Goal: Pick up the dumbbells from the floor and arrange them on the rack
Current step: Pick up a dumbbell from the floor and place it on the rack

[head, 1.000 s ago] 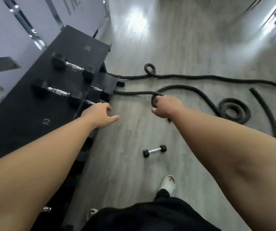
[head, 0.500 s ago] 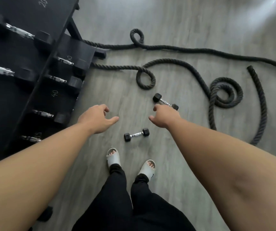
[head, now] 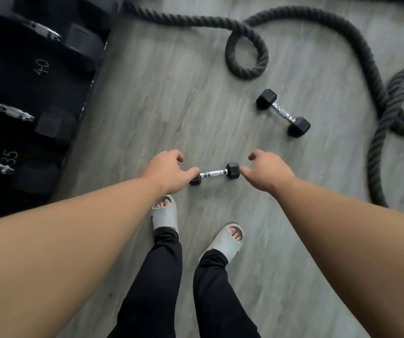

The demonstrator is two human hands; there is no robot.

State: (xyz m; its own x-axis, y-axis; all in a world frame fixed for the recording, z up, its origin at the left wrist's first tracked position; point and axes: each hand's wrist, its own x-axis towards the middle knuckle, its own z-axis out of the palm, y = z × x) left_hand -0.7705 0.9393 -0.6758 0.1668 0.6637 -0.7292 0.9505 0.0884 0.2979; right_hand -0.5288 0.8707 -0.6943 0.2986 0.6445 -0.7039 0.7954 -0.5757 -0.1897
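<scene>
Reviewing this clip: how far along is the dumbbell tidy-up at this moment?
Done: several dumbbells sit on the rack. In hand: nothing; the left hand and right hand, both open, flank the near dumbbell on the floor. Left: that one and the far dumbbell by the rope.

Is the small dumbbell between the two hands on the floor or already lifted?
On the floor. The small dumbbell lies flat on the grey floor; the left hand and right hand are open beside it.
</scene>
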